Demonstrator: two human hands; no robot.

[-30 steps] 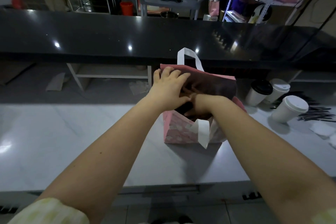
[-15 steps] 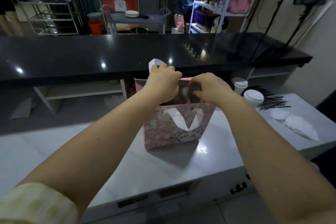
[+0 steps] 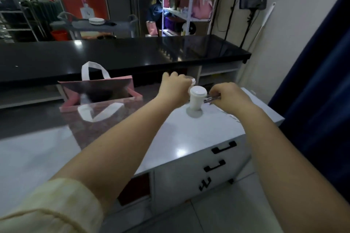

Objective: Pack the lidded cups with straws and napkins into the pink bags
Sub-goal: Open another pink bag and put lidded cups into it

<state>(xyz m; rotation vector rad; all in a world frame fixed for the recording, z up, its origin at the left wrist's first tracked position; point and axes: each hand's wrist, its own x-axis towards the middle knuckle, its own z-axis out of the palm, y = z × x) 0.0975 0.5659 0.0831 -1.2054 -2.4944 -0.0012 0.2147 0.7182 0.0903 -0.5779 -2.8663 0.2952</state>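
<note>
Hands [image 3: 175, 89] [image 3: 230, 96] off bag [image 3: 98, 89], onto cup [image 3: 192, 81], straws [image 3: 212, 98].

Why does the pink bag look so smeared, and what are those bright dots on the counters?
Head view: motion blur smears the pink bag; glare spots dot the black counter and the white counter; the wide lens bows straight edges.

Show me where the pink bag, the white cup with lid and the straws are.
pink bag [image 3: 94, 83]: head view, upper back wall.
white cup [image 3: 196, 101]: head view, side wall under the lid.
straws [image 3: 211, 99]: head view, ends sticking out of the right hand [image 3: 230, 96].
</note>
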